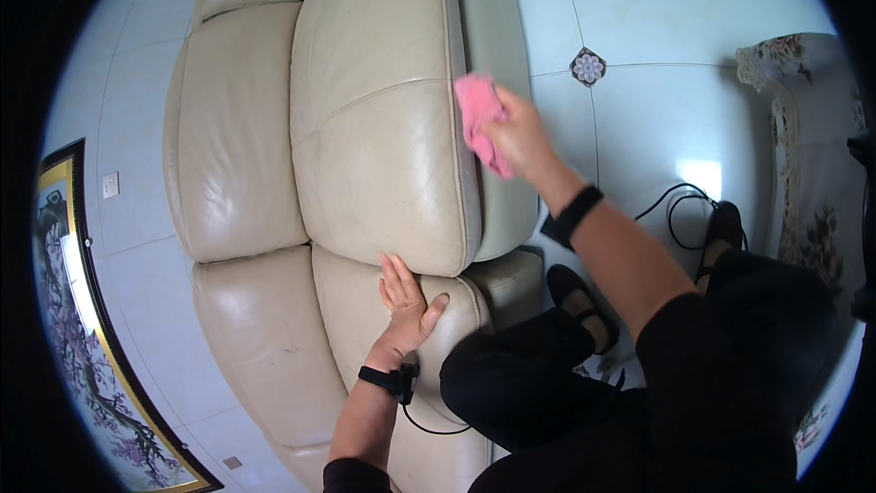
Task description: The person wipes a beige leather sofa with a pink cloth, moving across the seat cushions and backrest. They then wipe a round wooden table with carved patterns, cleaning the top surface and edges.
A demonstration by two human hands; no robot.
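My right hand [521, 137] grips a bunched pink cloth [482, 120] by the front edge of a cream leather sofa's seat cushion [383, 150]. The hand is slightly blurred, and whether the cloth touches the edge I cannot tell. Below that edge runs the sofa's smooth front panel [498, 82]. My left hand [405, 308] rests palm down with fingers apart on the neighbouring seat section [356, 287], its fingertips near the seam between the two sections. Nothing is held in it. Each wrist wears a black strap.
Backrest cushions [239, 137] stand along the tiled wall [137, 301], where a framed blossom picture [102, 349] hangs near a socket [110, 185]. A black cable [674, 216] lies looped on the tiled floor [650, 7] near my feet. A table with a floral cloth [814, 150] is at right.
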